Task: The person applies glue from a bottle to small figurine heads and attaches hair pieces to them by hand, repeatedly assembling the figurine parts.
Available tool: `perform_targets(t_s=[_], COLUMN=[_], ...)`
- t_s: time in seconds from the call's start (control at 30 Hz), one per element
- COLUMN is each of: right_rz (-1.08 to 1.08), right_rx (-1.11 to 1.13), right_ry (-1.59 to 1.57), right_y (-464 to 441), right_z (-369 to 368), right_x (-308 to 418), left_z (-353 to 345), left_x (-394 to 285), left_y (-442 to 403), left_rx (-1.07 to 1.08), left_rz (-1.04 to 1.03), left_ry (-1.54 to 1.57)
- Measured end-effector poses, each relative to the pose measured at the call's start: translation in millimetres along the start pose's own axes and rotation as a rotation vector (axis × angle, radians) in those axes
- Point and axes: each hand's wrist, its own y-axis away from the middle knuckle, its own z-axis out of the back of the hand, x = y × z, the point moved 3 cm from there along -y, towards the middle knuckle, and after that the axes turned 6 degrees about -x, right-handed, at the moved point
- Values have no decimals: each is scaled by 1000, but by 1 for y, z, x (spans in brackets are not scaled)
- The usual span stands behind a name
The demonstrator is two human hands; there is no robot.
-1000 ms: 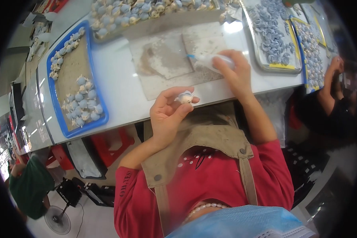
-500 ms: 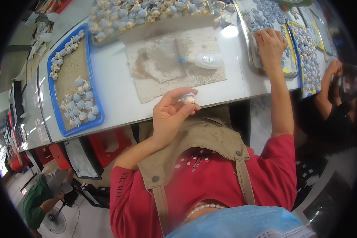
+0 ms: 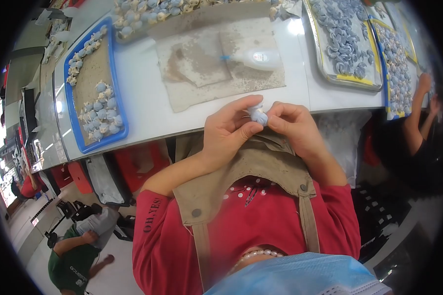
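Note:
My left hand (image 3: pixel 230 129) pinches a small figurine head (image 3: pixel 259 115) with blue-grey hair and a cream part, held above my lap at the table's edge. Close against its right side is my right hand (image 3: pixel 293 127), thumb and fingertips pressed together; whatever sits between them is hidden. On a stained cardboard sheet (image 3: pixel 192 96) in front of me lies a white bottle (image 3: pixel 255 60) with a blue tip. To the right, a metal-rimmed tray (image 3: pixel 325 73) holds many loose blue-grey curved pieces.
A blue tray (image 3: pixel 124 132) at left carries figurine heads in two groups. More heads (image 3: pixel 147 12) fill a tray at the back. Another tray of heads (image 3: pixel 396 69) stands far right, beside another person's arms (image 3: pixel 418 115). A person in green (image 3: pixel 74 263) is at lower left.
My right hand has come from the tray of curved pieces to the figurine head. My left hand has shifted slightly right, and the head is turned with its blue-grey hair towards me.

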Motion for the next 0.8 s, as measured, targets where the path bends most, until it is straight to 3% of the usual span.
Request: perform_targets(t_s=[0.2,0.27,0.3,0.33,0.4,0.8], right_rz=[117,964,1190,1187,1384,1302], right_rx=[-185,-335,-361,-358,-419,-355], right_ry=[197,832,988,992,1169,1262], right_y=[1,9,10,8,9,11], right_z=[-9,-20,-26,-28,-33,-45], right_x=[-3,9,10,8,4,29], left_z=[3,4,7,10,13,15], left_x=[-7,-10,-11,-10,-9,-17], left_y=[4,5,5,6,7,7], left_rx=[-36,-103,-106,-73,-35,-69], left_rz=[-123,-122,-125,-93,-60,-103], left_ry=[-118,2,6,15,26,-110])
